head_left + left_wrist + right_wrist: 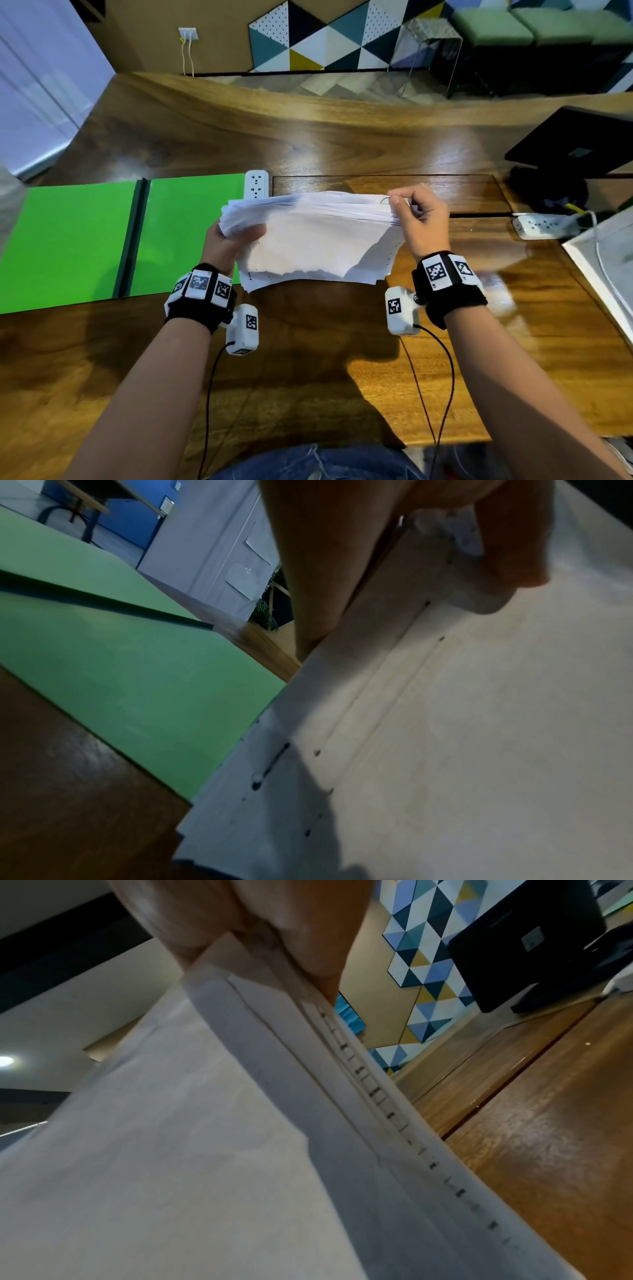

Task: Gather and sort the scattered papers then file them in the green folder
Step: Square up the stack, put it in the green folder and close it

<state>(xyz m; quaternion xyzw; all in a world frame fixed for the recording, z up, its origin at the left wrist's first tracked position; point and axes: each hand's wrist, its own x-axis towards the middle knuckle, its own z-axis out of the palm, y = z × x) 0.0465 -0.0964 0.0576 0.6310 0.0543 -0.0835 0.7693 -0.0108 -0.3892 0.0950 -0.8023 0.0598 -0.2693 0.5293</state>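
Note:
A thick stack of white papers point(318, 240) stands on its long edge above the wooden desk, held between both hands. My left hand point(229, 240) grips its left end, thumb on the near face. My right hand point(416, 219) pinches the top right corner, near a small wire paper clip point(385, 200). The left wrist view shows the stack's point(445, 737) near face with my fingers point(507, 547) curled on it; the right wrist view shows the stack's point(240, 1123) layered side edges. The green folder point(78, 240) lies open flat at left, its dark spine point(132, 240) running front to back.
A white power strip point(256, 184) lies just behind the folder and papers. Another power strip point(544, 226) with cables sits at right, beside a black monitor stand point(572, 144) and a white sheet or tray edge point(603, 260). A recessed desk panel point(383, 186) lies behind the stack.

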